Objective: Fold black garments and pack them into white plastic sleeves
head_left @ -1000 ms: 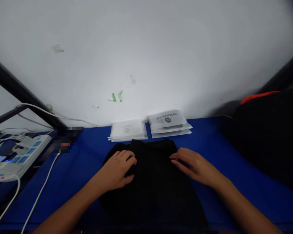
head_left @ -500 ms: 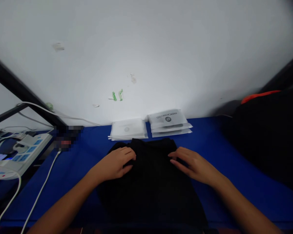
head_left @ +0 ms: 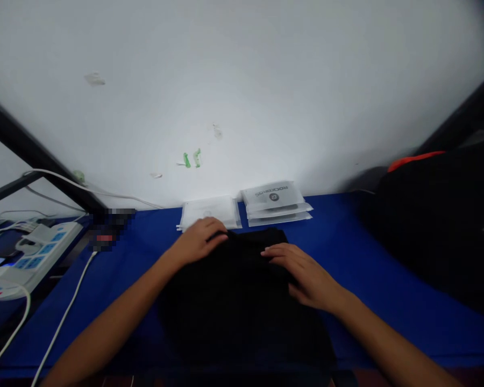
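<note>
A black piece of cloth (head_left: 246, 306), perhaps a garment, lies spread over the blue table in front of me. At its far left corner my left hand (head_left: 201, 239) pinches the top edge between thumb and fingers. My right hand (head_left: 306, 274) rests on the upper right part, its fingers stretched out and slightly apart over the fabric. Folds in the dark cloth are hard to make out.
Behind the cloth, against the wall, lie a white zip bag (head_left: 215, 207) and a stack of frosted zip bags (head_left: 274, 199) with printing. A large black heap (head_left: 439, 231) with orange trim sits right. A power strip (head_left: 48, 247) and white cables (head_left: 70, 306) are left.
My left hand has moved up and right to the cloth's far edge and now pinches it. My right hand has shifted left and slightly down over the cloth, fingers reaching farther inward.
</note>
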The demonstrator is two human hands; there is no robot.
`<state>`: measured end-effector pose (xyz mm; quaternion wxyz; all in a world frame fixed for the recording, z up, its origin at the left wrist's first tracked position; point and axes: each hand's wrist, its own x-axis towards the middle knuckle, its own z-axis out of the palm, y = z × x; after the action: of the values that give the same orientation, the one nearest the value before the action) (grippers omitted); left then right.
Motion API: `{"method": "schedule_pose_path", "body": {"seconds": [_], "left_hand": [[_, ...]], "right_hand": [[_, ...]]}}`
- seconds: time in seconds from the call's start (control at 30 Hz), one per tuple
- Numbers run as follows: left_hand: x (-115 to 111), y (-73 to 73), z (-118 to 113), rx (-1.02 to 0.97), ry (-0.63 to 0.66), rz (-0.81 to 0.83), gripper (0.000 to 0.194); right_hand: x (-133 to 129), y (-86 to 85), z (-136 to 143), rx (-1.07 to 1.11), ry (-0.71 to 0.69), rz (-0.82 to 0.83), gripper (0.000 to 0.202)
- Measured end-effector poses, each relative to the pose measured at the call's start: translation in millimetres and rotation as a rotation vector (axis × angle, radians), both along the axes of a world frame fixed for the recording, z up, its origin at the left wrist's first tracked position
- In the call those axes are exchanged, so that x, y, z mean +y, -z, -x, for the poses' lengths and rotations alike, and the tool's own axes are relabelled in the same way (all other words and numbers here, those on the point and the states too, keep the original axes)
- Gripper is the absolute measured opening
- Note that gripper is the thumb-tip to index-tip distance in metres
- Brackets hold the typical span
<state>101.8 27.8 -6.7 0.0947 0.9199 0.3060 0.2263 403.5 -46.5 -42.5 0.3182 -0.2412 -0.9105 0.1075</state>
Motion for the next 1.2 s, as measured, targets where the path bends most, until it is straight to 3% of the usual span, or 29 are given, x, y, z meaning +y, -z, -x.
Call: {"method": "schedule_pose_path", "body": {"seconds": [0.1, 0.2, 0.27, 0.43, 0.6, 0.73, 0.9, 1.03, 1.1, 1.2], "left_hand": [[34.0, 8.4, 43.6, 0.194, -0.244, 0.059, 0.018], [50.5, 12.2, 69.3, 0.292, -0.286, 0.156, 0.013], [52.4, 12.2, 73.8, 0.291, -0.281, 0.16, 0.013], [46.7, 11.4, 70.1, 0.283, -0.221, 0.147, 0.023], [48.4, 13.7, 74.2, 0.298, -0.194, 0.21, 0.025], [50.5, 13.7, 76.4, 0.298, -0.194, 0.163, 0.023], [37.9, 7.3, 67.4, 0.277, -0.159, -0.092, 0.032], [13.3, -4.9, 46.0, 0.249, -0.198, -0.285, 0.035], [-3.9, -11.8, 31.3, 0.233, -0.226, -0.315, 0.041], [-35.0, -19.3, 8.4, 0.204, -0.17, -0.262, 0.053]], "right_hand": [[-2.9, 1.1, 1.0, 0.046, -0.01, 0.1, 0.023], [-5.6, 2.5, 3.2, 0.056, 0.013, 0.268, 0.025], [-6.1, 1.8, 4.4, 0.034, 0.03, 0.349, 0.03], [-4.4, -4.7, 4.7, -0.123, 0.047, 0.477, 0.074], [-3.2, -7.8, 4.9, -0.188, 0.046, 0.531, 0.08], [-3.2, -9.9, 6.4, -0.175, 0.046, 0.541, 0.079], [-1.6, -0.7, -0.6, -0.159, 0.008, 0.455, 0.083], [-3.5, 6.5, -6.6, -0.075, -0.065, 0.232, 0.074], [-7.0, 1.2, -3.8, -0.032, -0.077, 0.084, 0.064], [-12.5, -14.8, 8.9, -0.014, -0.106, -0.173, 0.054]]}}
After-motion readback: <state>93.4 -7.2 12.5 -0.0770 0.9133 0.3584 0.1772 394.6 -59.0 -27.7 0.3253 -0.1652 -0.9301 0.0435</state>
